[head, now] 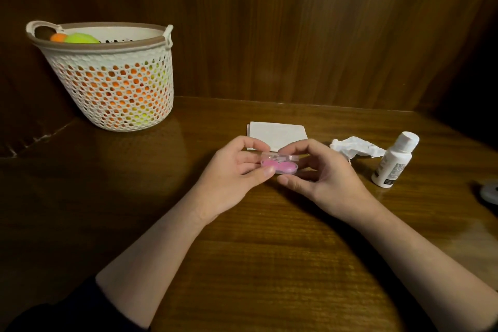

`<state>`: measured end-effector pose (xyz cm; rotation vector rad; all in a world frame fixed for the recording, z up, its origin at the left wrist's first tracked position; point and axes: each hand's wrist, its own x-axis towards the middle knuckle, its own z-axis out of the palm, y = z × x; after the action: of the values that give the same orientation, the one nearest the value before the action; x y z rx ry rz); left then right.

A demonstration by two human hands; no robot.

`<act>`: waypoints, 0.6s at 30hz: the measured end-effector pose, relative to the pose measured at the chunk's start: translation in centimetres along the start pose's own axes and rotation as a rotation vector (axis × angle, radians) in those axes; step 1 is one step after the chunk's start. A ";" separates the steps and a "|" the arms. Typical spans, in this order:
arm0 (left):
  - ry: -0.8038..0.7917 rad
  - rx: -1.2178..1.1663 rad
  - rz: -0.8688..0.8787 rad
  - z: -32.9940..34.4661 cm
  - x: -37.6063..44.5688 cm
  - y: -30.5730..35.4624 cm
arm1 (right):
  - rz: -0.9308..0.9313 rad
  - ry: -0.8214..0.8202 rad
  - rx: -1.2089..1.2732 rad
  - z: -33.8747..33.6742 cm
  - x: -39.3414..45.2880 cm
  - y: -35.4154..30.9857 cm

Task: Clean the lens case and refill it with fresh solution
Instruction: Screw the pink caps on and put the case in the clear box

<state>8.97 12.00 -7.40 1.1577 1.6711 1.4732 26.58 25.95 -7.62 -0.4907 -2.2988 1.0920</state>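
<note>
From the head view, you hold the lens case (279, 165) between both hands, just above the wooden table (269, 250) and directly in front of you. Its long axis runs left to right, so each hand takes 1 end: your left hand (231, 172) pinches the left end with thumb and curled fingers, and your right hand (320, 172) curls around the right end the same way. The clear lid looks hinged up along the far edge, showing the 2 pink wells; whether they hold any liquid is too small to tell. The solution bottle (394, 163) stands capped, well to the right of the case, so your right hand is the nearer one for it. A crumpled tissue (355, 149) lies between case and bottle, and a folded tissue (277, 133) lies flat just behind your hands. At far left, a mesh basket (113, 89) holds orange and yellow-green balls.
</note>
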 end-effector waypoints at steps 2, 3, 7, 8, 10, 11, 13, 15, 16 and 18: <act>-0.007 -0.007 0.011 0.0 0.0 -0.1 | -0.018 0.015 -0.013 0.0 0.0 0.1; -0.010 -0.006 0.018 0.0 0.0 -0.2 | -0.021 0.020 -0.018 0.0 0.0 0.2; -0.008 -0.005 0.040 -0.1 0.1 -0.5 | -0.031 0.033 -0.026 0.0 -0.1 0.3; -0.006 -0.018 0.043 -0.1 0.2 -0.6 | -0.032 0.038 -0.034 0.0 -0.1 0.3; 0.000 -0.048 0.046 -0.1 0.2 -0.8 | -0.047 0.055 -0.059 0.0 -0.1 0.3; 0.004 -0.059 0.047 -0.1 0.2 -0.9 | -0.062 0.066 -0.077 0.1 -0.1 0.3; 0.010 -0.080 0.044 -0.1 0.3 -1.0 | -0.085 0.089 -0.102 0.3 -0.2 0.2; 0.008 -0.090 0.046 -0.1 0.3 -1.1 | -0.106 0.112 -0.110 0.5 -0.2 0.1; 0.007 -0.089 0.050 -0.1 0.3 -1.1 | -0.119 0.120 -0.112 0.6 -0.2 0.1; 0.008 -0.077 0.055 -0.1 0.2 -1.1 | -0.125 0.121 -0.114 0.7 -0.1 0.0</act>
<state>8.52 12.16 -8.47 1.1659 1.5845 1.5638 26.24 25.54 -8.02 -0.4374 -2.2608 0.8518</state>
